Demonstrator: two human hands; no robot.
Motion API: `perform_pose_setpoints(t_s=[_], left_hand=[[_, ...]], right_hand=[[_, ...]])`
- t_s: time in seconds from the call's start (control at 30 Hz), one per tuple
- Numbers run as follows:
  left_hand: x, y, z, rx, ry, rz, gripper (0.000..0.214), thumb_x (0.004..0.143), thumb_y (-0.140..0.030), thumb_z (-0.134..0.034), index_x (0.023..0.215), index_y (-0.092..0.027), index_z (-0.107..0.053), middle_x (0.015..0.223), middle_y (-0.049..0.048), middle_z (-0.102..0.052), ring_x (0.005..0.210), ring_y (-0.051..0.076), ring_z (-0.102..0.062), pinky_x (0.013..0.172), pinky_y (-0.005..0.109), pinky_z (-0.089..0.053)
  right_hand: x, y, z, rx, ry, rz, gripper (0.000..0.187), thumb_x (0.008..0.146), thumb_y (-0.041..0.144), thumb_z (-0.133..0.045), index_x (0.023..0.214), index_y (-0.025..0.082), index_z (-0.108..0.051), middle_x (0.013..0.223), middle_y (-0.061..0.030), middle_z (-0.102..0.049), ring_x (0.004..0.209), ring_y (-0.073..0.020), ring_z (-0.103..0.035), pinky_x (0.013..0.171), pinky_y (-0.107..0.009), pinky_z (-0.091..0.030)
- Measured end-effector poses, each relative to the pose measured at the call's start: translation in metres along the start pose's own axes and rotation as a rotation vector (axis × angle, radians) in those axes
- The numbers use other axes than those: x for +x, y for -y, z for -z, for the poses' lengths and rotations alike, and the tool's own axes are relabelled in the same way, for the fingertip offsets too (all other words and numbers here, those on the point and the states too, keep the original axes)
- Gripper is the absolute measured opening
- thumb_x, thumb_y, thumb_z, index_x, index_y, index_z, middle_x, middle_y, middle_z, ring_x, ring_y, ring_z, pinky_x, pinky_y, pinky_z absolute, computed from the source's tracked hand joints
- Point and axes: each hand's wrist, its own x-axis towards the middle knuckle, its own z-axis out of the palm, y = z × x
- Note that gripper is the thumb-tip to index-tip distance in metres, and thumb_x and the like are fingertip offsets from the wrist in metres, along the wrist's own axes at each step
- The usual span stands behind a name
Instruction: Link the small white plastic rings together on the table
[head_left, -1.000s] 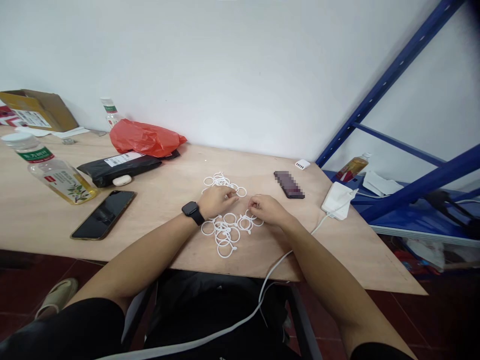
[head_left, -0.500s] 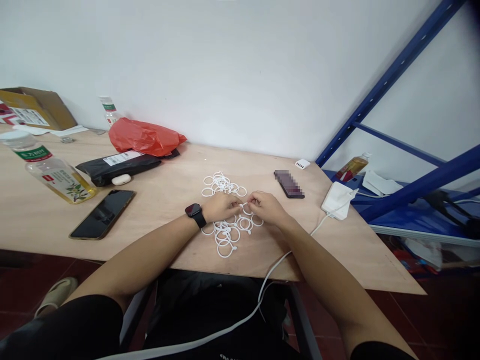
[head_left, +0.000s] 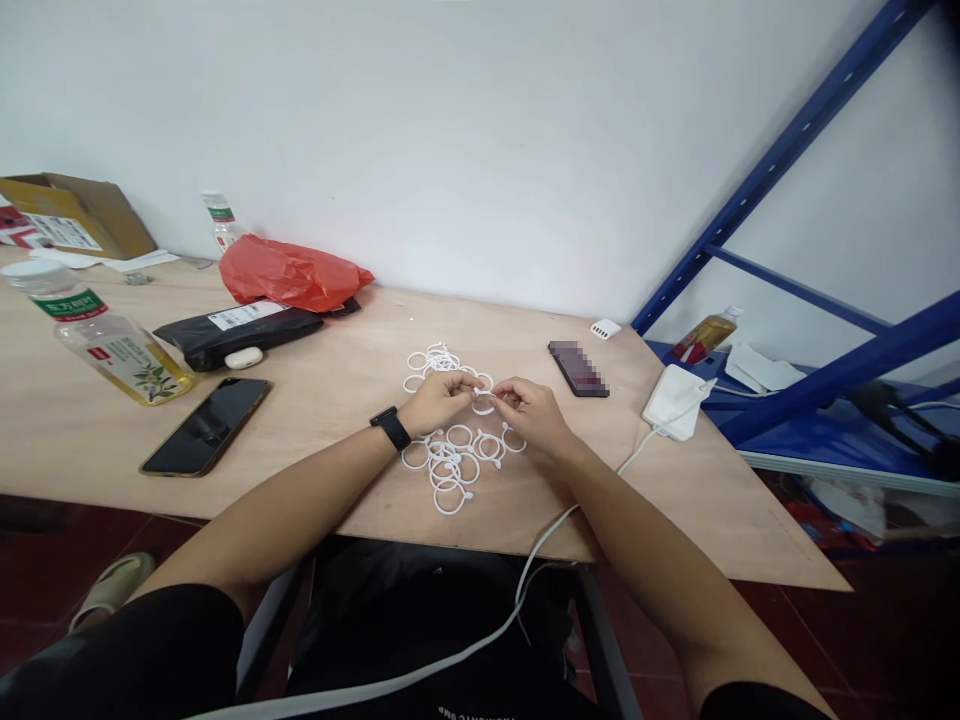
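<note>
Several white plastic rings (head_left: pixel 452 464) lie in a loose heap on the wooden table (head_left: pixel 337 400), with another small cluster (head_left: pixel 433 362) further back. My left hand (head_left: pixel 437 400), with a black watch on the wrist, and my right hand (head_left: pixel 529 410) meet just above the heap. Both pinch the same white ring (head_left: pixel 484 401) between fingertips, one hand on each side of it. The ring is held a little above the table.
A black phone (head_left: pixel 206 427) lies to the left, a bottle of yellow drink (head_left: pixel 105 345) beyond it. A black parcel (head_left: pixel 236 333), white earbud case (head_left: pixel 244 358) and red bag (head_left: pixel 289 275) sit behind. Another phone (head_left: pixel 577 368) and a white charger (head_left: pixel 675 402) with cable lie right. Blue shelving (head_left: pixel 817 370) stands beside.
My left hand left the far cluster and came to meet the right. Both hands now hold one ring, lifted slightly higher than half a second ago.
</note>
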Motion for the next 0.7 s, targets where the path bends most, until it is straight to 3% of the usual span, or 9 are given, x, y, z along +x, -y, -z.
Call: perform_pose_setpoints(t_s=[0.5,0.7], left_hand=[[-0.002,0.0007,-0.0007,0.007,-0.008,-0.057,0.027,0.08,-0.032,-0.065,0.095,-0.012,-0.074,0.082,0.0065,-0.073,0.07,0.013,-0.062,0.062,0.023,-0.048],[-0.002,-0.0012,0.0002,0.014,0.008,-0.072,0.022,0.08,-0.03,-0.064,0.087,-0.011,-0.072,0.072,0.0036,-0.068,0.062,0.01,-0.056,0.058,0.02,-0.042]], right_hand=[[-0.0008,-0.0029,-0.0009,0.009,0.039,0.042,0.015,0.086,0.033,-0.064,0.093,0.021,-0.069,0.077,-0.002,-0.071,0.066,-0.0146,-0.064,0.065,-0.026,-0.049],[-0.0009,-0.0051,-0.0028,0.009,0.003,0.087,0.015,0.085,0.032,-0.065,0.094,0.021,-0.07,0.082,-0.003,-0.073,0.069,-0.015,-0.066,0.065,-0.026,-0.051]])
